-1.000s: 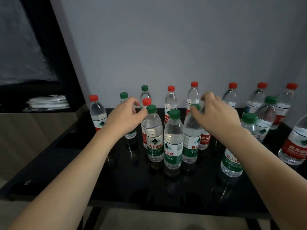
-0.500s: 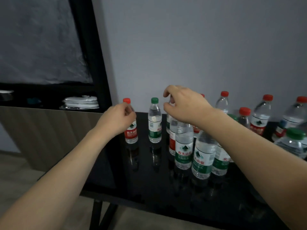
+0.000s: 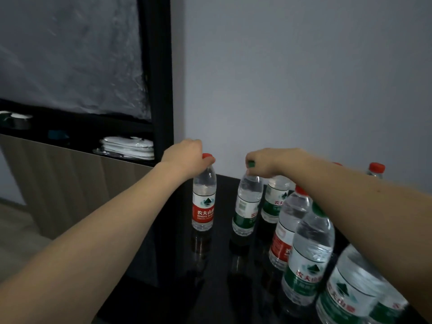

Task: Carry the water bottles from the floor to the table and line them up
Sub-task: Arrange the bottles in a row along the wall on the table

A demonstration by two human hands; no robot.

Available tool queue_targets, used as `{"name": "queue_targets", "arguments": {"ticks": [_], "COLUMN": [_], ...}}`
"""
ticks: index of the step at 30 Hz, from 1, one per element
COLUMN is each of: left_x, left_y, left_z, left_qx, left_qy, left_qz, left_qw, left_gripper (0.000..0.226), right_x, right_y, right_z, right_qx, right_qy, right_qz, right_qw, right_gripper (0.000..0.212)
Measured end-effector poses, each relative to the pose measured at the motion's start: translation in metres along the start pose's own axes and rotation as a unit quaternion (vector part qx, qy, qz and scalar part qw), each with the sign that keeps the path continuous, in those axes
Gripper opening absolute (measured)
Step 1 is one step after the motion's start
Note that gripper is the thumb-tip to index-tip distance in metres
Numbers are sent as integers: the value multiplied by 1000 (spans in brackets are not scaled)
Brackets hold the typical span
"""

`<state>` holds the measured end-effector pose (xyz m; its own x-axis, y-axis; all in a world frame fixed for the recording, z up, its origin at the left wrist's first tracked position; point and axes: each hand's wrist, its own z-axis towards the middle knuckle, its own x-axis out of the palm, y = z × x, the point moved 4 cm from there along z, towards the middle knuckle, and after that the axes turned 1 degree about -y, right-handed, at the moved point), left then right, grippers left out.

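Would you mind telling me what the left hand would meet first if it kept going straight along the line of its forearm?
The left hand, gripping the red-capped bottle by its top, points toward the grey wall. Nothing else shows beyond the bottle, so likely the wall, though depth is unclear.

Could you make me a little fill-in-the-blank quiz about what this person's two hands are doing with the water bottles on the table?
1. The left hand grips the bottle with the ____ cap by its top.
2. The right hand pinches the bottle with the ____ cap.
3. The red-label bottle stands ____ on the black table.
4. The green-label bottle leans, tilted, in the ____ hand.

Missing words: red; green; upright; right
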<state>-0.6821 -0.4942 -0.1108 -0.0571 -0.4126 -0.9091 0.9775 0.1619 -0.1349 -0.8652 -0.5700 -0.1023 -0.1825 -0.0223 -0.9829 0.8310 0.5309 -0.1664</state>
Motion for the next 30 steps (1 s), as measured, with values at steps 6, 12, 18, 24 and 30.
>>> {"name": "queue_targets", "arguments": {"ticks": [6, 12, 18, 24, 30], "left_x": [12, 14, 17, 23, 25], "left_y": [-8, -8, -12, -19, 1], "left_z": [9, 8, 7, -5, 8], "left_qx": [47, 61, 54, 47, 30], "left_qy": [3, 20, 12, -21, -2], "left_qz": [-6, -30, 4, -19, -131], "left_qw": [999, 998, 998, 998, 991], "left_gripper": [33, 29, 26, 20, 13], "right_x": [8, 8, 8, 10, 1], "right_y": [-4, 3, 3, 0, -8], "right_z": [15, 14, 10, 7, 23], "right_qx": [-18, -17, -9, 16, 19], "right_qy": [3, 5, 7, 3, -20], "right_qz": [28, 17, 15, 11, 116], "right_qw": [999, 1000, 1000, 1000, 993], "right_gripper": [20, 35, 36, 42, 45]}}
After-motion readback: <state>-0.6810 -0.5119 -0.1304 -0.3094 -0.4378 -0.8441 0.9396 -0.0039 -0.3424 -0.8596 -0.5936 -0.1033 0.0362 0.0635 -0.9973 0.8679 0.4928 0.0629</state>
